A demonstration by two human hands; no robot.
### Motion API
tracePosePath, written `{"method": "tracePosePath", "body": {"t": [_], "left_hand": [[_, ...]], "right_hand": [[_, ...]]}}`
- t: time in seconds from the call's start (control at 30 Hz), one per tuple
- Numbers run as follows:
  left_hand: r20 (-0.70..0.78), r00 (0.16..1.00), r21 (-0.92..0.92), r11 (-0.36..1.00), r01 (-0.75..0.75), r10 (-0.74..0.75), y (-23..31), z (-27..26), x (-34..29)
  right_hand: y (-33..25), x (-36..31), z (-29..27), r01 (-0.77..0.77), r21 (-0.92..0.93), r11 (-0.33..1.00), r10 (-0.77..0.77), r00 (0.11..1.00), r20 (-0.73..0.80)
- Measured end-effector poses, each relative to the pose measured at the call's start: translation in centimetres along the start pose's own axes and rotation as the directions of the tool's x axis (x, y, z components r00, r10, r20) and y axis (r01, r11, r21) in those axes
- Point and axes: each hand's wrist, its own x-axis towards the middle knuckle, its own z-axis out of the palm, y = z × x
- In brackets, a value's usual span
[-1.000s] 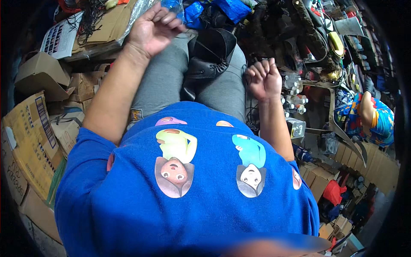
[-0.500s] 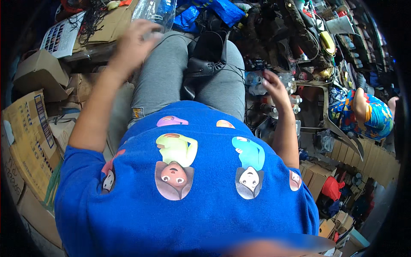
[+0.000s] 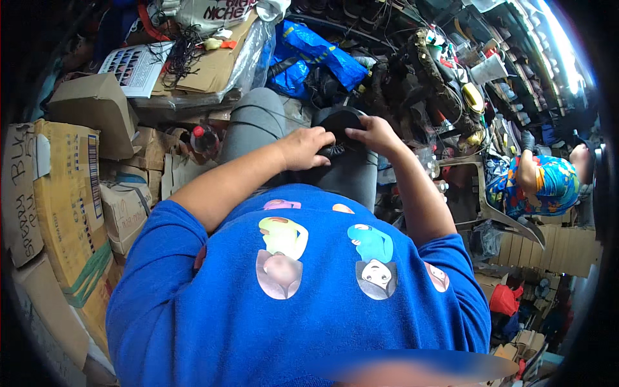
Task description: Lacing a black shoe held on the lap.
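Note:
A black leather lace-up shoe (image 3: pixel 340 120) lies on my lap, over the right thigh. With thumb and fingers, my right hand (image 3: pixel 379 135) grips its right upper edge. My left hand (image 3: pixel 307 148) is closed at the shoe's left side, its bent fingers against the lacing (image 3: pixel 333 151). What exactly those fingertips pinch is partly hidden. A thin dark lace (image 3: pixel 255 122) trails across my grey left trouser leg.
At the far left, cardboard sheets (image 3: pixel 219 61) carry a tangle of black laces (image 3: pixel 184 58). Cardboard boxes (image 3: pixel 68 187) stack along the left. A blue bag (image 3: pixel 322 51) lies ahead, tools and a yellow object (image 3: pixel 472 97) to the right. Another person in a colourful shirt (image 3: pixel 548 184) sits at the right.
Both hands were raised apart from the shoe. They have come down and inward onto it. The shoe has shifted over my right thigh, and the view has tilted slightly.

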Motion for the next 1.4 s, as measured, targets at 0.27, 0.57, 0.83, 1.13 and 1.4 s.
{"method": "tracePosePath", "body": {"t": [0.27, 0.57, 0.83, 1.13, 1.4], "left_hand": [[0.085, 0.994, 0.169, 0.984, 0.059, -0.074, 1.2, -0.3, 0.3], [0.122, 0.978, 0.285, 0.95, 0.13, -0.171, 1.3, -0.5, 1.3], [0.254, 0.915, 0.219, 0.94, 0.26, -0.312, 0.9, -0.9, 3.2], [0.031, 0.997, 0.0, 0.998, 0.066, -0.066, -3.6, -2.8, 8.1], [0.42, 0.905, -0.199, 0.966, 0.162, -0.065, -5.8, -1.5, 11.0]], "right_hand": [[2.1, -0.1, 0.8, -0.047, 0.338, 0.94, 0.039, 0.999, 0.031], [-0.5, -0.2, -1.0, -0.099, 0.098, 0.99, 0.08, 0.98, 0.183], [2.6, 2.5, 0.9, -0.135, 0.39, 0.911, 0.107, 0.99, 0.095], [0.2, -0.2, 1.4, 0.163, 0.211, 0.964, -0.06, 0.904, -0.423], [0.2, -1.4, 0.8, -0.129, 0.315, 0.94, 0.045, 0.964, 0.26]]}}
